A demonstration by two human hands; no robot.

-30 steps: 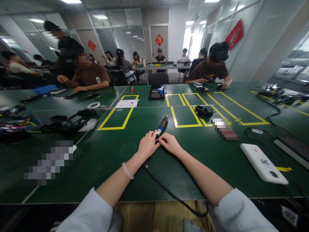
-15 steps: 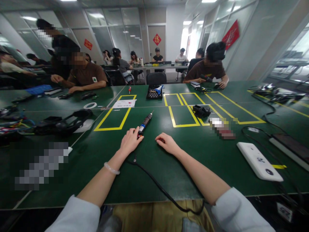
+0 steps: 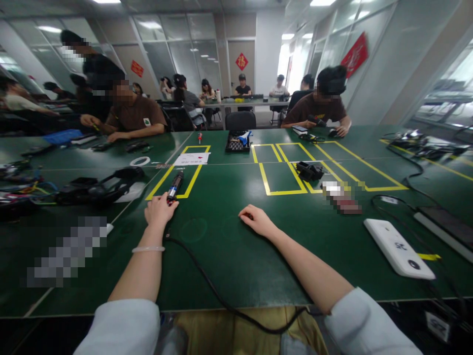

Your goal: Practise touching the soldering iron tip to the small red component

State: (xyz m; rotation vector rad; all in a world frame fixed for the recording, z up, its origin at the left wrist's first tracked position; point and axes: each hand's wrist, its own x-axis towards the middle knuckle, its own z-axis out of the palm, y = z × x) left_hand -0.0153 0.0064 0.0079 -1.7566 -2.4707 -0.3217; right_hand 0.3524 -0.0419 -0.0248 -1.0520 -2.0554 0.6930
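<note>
My left hand is closed round the rear end of a black electric screwdriver with a blue-and-silver label. The tool points away from me, over the left yellow tape rectangle. From its back a black cord runs over the table edge toward my lap. My right hand rests on the green table with its fingers curled together; whatever may be in them is hidden.
A printed paper slip lies across the left tape. Farther back stand a black tray and a red screwdriver. A black device sits in the right tape area, with a white power bank nearer me. Co-workers sit opposite.
My left hand has carried the electric screwdriver left, onto the left tape rectangle, its cord trailing along. My right hand has stayed in place.
</note>
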